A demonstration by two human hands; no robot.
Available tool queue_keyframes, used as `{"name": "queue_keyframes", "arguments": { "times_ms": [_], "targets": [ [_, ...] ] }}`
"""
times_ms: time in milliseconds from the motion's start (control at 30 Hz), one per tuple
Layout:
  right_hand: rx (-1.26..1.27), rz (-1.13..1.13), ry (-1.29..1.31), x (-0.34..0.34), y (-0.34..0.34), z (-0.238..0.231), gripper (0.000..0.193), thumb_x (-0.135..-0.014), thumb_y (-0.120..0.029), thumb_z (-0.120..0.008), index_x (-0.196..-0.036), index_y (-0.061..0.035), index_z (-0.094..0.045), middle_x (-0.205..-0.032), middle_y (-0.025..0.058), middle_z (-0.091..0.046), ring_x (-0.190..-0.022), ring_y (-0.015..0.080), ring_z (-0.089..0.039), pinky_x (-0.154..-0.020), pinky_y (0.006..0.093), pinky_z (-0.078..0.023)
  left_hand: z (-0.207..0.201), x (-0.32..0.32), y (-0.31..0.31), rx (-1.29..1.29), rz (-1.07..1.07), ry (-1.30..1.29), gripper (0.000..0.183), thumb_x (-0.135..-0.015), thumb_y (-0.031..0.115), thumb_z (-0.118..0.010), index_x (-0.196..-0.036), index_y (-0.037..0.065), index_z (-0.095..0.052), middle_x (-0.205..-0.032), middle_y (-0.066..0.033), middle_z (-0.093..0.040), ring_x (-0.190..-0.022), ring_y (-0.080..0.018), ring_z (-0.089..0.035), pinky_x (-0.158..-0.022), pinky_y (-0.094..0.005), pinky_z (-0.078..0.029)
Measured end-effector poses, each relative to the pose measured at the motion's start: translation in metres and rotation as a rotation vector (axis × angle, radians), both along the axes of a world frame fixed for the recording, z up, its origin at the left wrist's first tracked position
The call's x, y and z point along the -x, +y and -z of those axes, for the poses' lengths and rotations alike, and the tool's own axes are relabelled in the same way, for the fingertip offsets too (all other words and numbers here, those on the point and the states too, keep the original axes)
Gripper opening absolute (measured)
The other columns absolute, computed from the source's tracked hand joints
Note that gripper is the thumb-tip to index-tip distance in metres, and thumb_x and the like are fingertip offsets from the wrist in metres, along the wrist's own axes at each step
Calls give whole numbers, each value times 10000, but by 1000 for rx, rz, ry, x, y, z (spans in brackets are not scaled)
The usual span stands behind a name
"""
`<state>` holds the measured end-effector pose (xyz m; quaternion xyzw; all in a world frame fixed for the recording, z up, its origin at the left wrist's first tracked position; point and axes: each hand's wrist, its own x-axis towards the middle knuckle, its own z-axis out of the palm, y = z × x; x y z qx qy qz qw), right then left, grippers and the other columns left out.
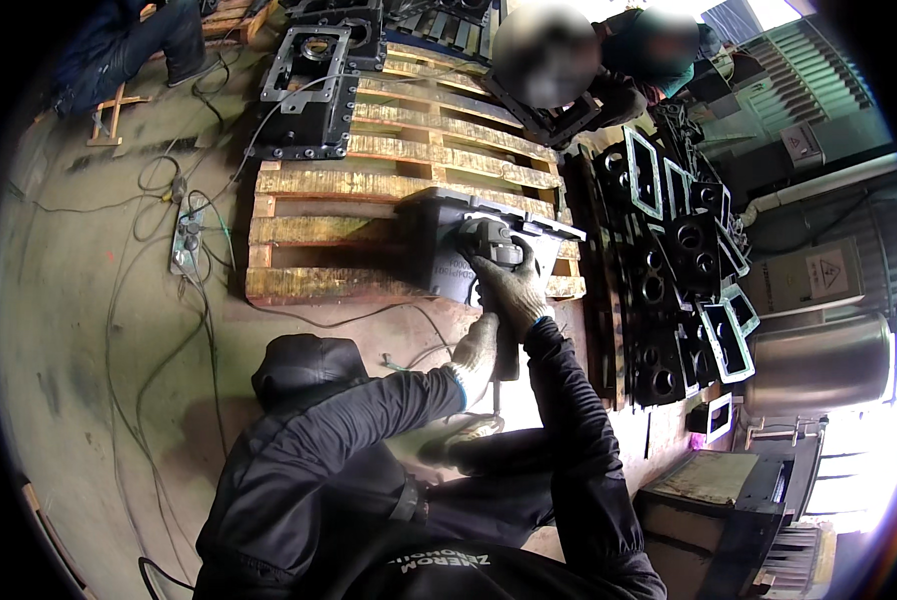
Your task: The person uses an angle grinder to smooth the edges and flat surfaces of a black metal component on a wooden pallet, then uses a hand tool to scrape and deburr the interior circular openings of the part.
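Power tool is positioned at the near side of a dark metal box, which rests on a wooden pallet. The gloved right hand has its grip closed around the tool near the head; the gloved left hand grips the body below.

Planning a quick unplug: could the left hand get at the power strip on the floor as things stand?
Probably not: the left hand appears to be gripping the angle grinder, and the power strip lies well off to the left, beside the pallet.
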<state>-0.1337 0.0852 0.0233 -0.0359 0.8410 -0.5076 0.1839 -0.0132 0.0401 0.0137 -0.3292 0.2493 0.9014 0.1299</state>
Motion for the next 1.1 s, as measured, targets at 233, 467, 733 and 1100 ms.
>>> {"name": "queue_keyframes", "arguments": {
  "times_ms": [233,467,733,1100],
  "targets": [
    [-78,-26,-22,-10,-25,-32,924,-783,-309,-847,-1476,-31,-303,-1121,174,-641,-875,201,-653,-740,317,-566,1,8,-7,35,-31,-37,420,-1028,409,-484,-1202,45,-601,-966,-72,-689,-804,-190,-679,-696,-341,-572],
    [-103,-3,15,15,-14,2,925,-773,-252,-858,-1477,-70,-288,-1023,135,-659,-774,176,-656,-642,306,-562,25,13,5,115,-33,28,396,-1027,408,-487,-1134,51,-619,-954,-81,-677,-802,-173,-663,-681,-332,-559],
    [-91,-71,-7,0,-30,-25,878,-777,-250,-849,-1430,-50,-297,-967,121,-662,-752,183,-659,-624,314,-563,36,12,3,83,-91,52,294,-1036,335,-501,-1073,59,-595,-924,-59,-633,-819,-156,-612,-737,-339,-526],
    [-416,-145,195,8,11,25,956,-714,-281,-885,-1455,-49,-328,-1170,192,-625,-975,244,-655,-846,344,-559,-29,-29,-10,393,167,83,492,-1034,432,-443,-1245,8,-576,-1138,-136,-653,-1039,-256,-609,-866,-366,-499]
  ]
}}
